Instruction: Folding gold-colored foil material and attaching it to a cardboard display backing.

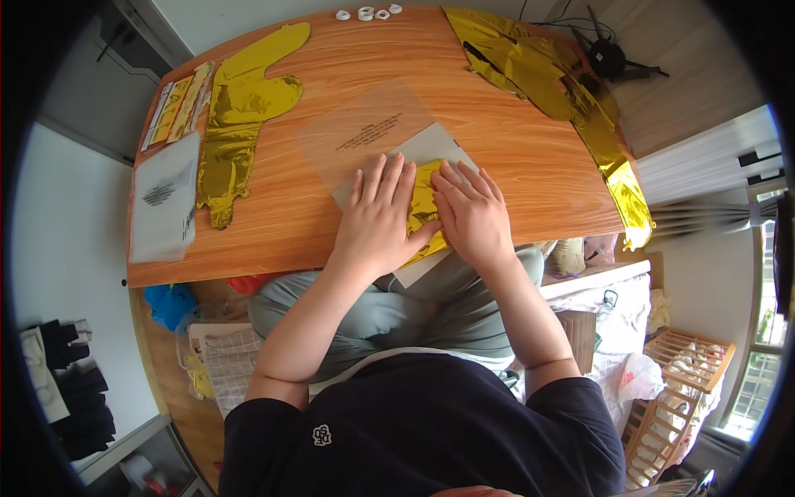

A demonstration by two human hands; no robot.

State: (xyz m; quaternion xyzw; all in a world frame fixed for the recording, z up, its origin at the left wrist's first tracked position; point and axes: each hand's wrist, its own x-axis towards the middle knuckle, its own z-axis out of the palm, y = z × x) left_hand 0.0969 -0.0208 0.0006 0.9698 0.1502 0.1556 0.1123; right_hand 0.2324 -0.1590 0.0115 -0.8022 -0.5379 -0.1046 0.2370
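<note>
A folded piece of gold foil (pixel 423 195) lies on a pale grey card (pixel 434 139) at the near edge of the wooden table. My left hand (pixel 374 217) rests flat over the card and the foil's left side, fingers stretched forward and thumb out across the foil. From the other side my right hand (pixel 476 214) presses flat on the foil's right edge, fingers extended. Neither hand grips anything. Under the card, a clear plastic bag (pixel 348 124) with dark print spreads over the tabletop. The card's lower corner juts past the table edge, above my legs.
A flat gold foil balloon (pixel 252 95) lies at left, beside flat gold packets (pixel 175 103) and stacked clear bags (pixel 157 219). More gold foil (pixel 530 62) drapes down the right side. White rolls (pixel 365 14) sit at the far edge, a black stand (pixel 607 58) at far right.
</note>
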